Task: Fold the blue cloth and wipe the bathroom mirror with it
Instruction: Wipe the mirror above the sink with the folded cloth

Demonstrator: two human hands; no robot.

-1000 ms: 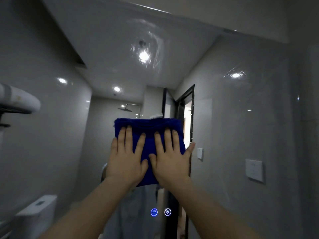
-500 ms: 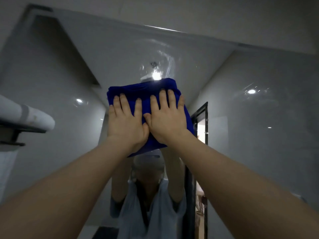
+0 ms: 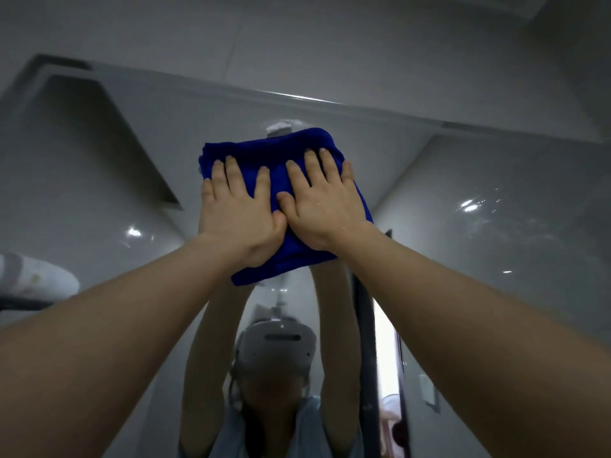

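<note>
High on the mirror [image 3: 496, 200] | blue cloth [image 3: 284, 153] folded thick (deep blue) | both hands, left hand [image 3: 238, 209], right hand [image 3: 325, 206], pressing flat, fingers spread

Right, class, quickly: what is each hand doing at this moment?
Left hand: open, pressing the blue cloth flat on the mirror.
Right hand: open, pressing the same cloth.

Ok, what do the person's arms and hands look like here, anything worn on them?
The left hand and right hand show no gloves, rings or watch. The left forearm and right forearm are bare, with no sleeves in view. The mirror reflects a pale blue short-sleeved top.
</note>
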